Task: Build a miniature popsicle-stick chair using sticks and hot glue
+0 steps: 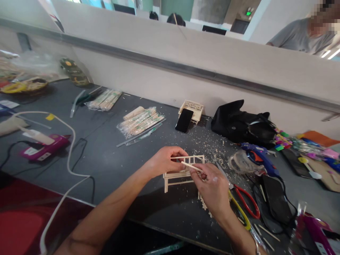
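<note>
A small wooden stick frame (179, 183), shaped like a miniature bench with legs and a railed back, stands near the table's front edge. My left hand (166, 161) is closed around the left side of its back rail. Between the thumb and fingers of my right hand (212, 186) is a thin wooden stick (191, 166), slanting across the front of the frame. The stick's left end lies close to my left fingertips; I cannot tell whether it touches the frame. My right hand hides the frame's right side.
Red- and yellow-handled scissors (245, 202) lie beside my right wrist. Beyond are a phone (184, 120) leaning on a finished miniature bench (198, 109), a black bag (239, 124), a blue glue gun (259, 157), packs of sticks (142, 122) and a purple power strip (45, 147) with a white cable.
</note>
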`<action>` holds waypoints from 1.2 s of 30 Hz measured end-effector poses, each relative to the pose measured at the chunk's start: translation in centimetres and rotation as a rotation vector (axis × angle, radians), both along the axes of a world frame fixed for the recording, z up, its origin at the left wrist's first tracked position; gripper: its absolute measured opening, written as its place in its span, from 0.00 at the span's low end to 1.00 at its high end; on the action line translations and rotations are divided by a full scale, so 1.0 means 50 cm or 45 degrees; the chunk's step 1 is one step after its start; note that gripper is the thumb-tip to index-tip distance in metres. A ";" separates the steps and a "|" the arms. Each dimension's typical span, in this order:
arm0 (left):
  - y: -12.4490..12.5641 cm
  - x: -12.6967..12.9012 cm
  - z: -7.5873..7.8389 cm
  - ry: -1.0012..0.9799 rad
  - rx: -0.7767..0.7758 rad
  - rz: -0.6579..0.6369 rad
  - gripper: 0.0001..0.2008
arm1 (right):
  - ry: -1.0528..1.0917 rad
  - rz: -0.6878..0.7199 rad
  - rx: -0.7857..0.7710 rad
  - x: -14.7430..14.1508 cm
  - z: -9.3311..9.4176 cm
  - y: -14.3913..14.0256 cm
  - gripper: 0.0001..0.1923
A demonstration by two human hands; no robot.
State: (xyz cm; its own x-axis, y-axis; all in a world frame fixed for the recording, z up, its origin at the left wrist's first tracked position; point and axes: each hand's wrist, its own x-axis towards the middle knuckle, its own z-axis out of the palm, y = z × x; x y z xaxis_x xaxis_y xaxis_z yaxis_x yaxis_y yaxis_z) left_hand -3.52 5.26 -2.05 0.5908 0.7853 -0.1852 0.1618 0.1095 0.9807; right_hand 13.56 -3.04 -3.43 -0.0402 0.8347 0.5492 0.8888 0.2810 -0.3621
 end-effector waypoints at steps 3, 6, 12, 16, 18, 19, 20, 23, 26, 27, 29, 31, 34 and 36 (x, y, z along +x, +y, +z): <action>0.001 0.000 -0.003 -0.018 0.007 0.001 0.13 | 0.005 -0.027 -0.019 -0.003 -0.002 0.003 0.12; 0.003 -0.001 -0.008 -0.048 0.020 -0.006 0.13 | 0.034 -0.028 -0.022 -0.007 -0.006 0.007 0.11; 0.004 0.000 -0.012 -0.020 0.020 0.008 0.14 | 0.015 0.025 0.061 -0.010 -0.011 0.010 0.13; 0.006 0.000 -0.018 0.009 0.037 0.021 0.15 | -0.001 0.048 0.093 -0.009 -0.013 0.013 0.13; 0.008 0.000 -0.022 0.012 0.057 0.020 0.15 | 0.002 0.069 0.094 -0.006 -0.014 0.014 0.13; 0.009 0.000 -0.023 0.017 0.069 0.020 0.15 | 0.004 0.081 0.096 -0.005 -0.016 0.015 0.13; 0.009 -0.001 -0.025 0.025 0.082 0.020 0.15 | 0.007 0.093 0.096 -0.003 -0.016 0.015 0.13; 0.009 -0.001 -0.025 0.044 0.106 0.023 0.14 | 0.008 0.106 0.102 -0.001 -0.018 0.015 0.13; 0.007 -0.001 -0.022 0.043 0.100 0.019 0.14 | 0.006 0.089 0.108 -0.001 -0.017 0.014 0.13; 0.006 -0.001 -0.021 0.043 0.094 0.019 0.14 | 0.009 0.085 0.109 -0.002 -0.016 0.013 0.13; 0.005 0.000 -0.018 0.046 0.080 0.021 0.14 | 0.022 0.081 0.101 -0.002 -0.015 0.013 0.13; 0.005 0.000 -0.015 0.050 0.062 0.021 0.14 | 0.045 0.083 0.076 -0.001 -0.013 0.014 0.13; 0.005 0.000 -0.010 0.044 0.032 0.019 0.14 | 0.091 0.084 0.026 0.002 -0.011 0.014 0.13; 0.005 -0.001 -0.008 0.036 0.032 0.020 0.14 | 0.108 0.099 -0.007 0.005 -0.010 0.014 0.12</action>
